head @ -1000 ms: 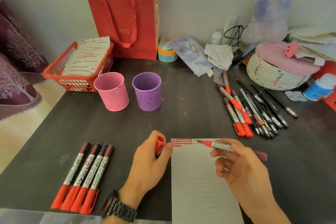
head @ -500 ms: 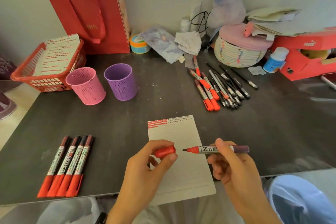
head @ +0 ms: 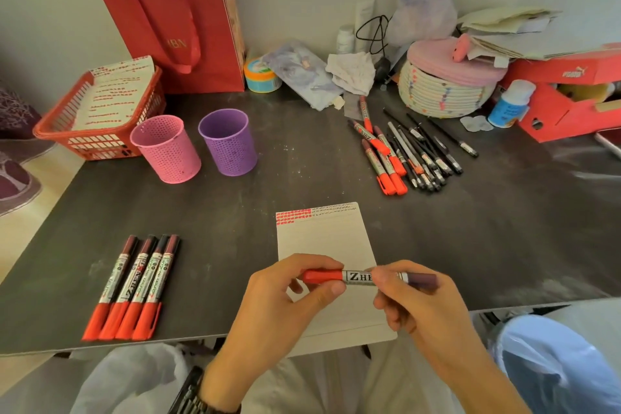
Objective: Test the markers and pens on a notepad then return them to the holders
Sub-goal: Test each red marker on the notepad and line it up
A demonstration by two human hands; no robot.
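Crosswise, marker (head: 361, 277) pinched between both hands' fingertips (head: 336, 287).

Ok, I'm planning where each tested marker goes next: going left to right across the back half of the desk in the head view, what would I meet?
Red basket → pink holder → purple holder → pile of markers and pens → red shoebox.

Label on marker (head: 361, 277) reads ZHE; remainder covered by right hand (head: 426, 309) fingers. Red shoebox (head: 571, 101) cut by right edge. Fine marks along notepad (head: 322, 239) far edge too small to read.
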